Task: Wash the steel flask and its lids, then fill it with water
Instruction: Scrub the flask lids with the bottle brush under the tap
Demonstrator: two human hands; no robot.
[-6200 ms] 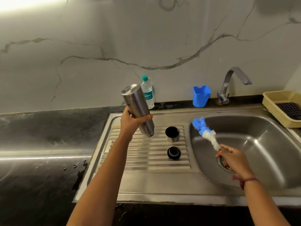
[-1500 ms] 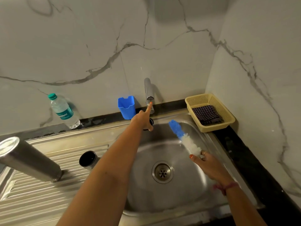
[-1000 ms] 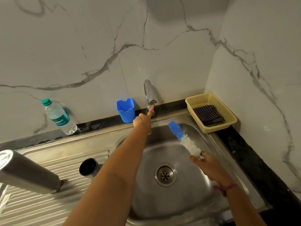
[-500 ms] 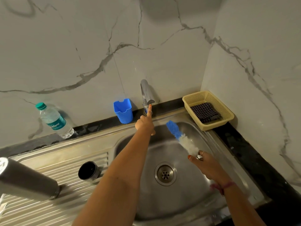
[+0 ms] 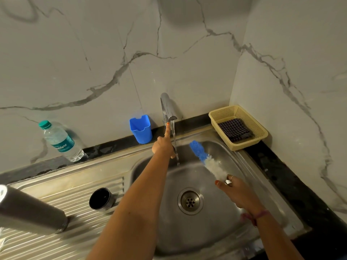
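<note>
Step in hand, by my judgement: getting water running for the wash. A thin stream falls from the tap (image 5: 167, 107) into the sink (image 5: 249, 167), so the flow is on. My left hand (image 5: 163, 147) is reached far over the basin, index finger straight and its tip at the underside of the spout, just beside the stream; the other fingers are folded in and hold nothing that I can see. My right hand (image 5: 237, 192) grips the handle end of the bottle brush (image 5: 207, 160), fingers curled round it, with the blue-and-white bristle head angled up and left toward the stream but not yet in it. The steel flask (image 5: 32, 211) stands tilted, mouth down, on the ribbed draining surface (image 5: 78, 186) at near left, well apart from both hands. One lid (image 5: 101, 198) sits on the same ribs just right of it; I cannot see a second lid. Next move, as I judge it: wet the brush under the stream, then bring my left hand back to fetch the flask.
</note>
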